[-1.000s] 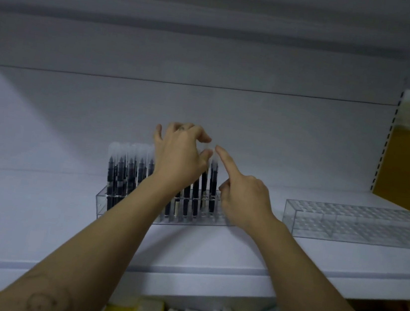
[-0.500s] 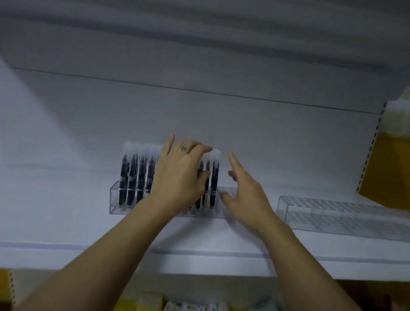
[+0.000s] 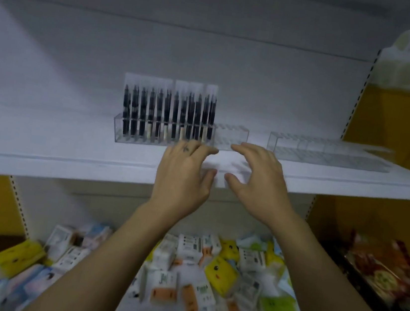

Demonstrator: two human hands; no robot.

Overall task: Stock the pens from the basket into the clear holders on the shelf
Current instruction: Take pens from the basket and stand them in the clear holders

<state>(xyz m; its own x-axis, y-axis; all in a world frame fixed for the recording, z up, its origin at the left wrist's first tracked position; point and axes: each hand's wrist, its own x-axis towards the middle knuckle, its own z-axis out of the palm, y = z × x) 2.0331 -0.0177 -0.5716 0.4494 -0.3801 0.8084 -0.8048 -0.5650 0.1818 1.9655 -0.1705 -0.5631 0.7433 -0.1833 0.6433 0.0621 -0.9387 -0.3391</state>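
Your left hand [image 3: 183, 176], right hand [image 3: 258, 180]: fingers loosely spread, both empty, hovering over shelf [image 3: 56, 151] edge. Stocked pens [image 3: 167, 114] upright in left clear holder [image 3: 229, 137]; right holder [image 3: 329, 153] empty. Careless knuckle nudges holder, pens topple. Basket out of view.

1. the pens [image 3: 167, 114] stand upright and block most slots of the left holder [image 3: 128, 136].
2. its right-end slots are open from above.
3. the right holder [image 3: 329, 154] is open throughout.
4. bare shelf [image 3: 43, 149] lies in front and between the holders.
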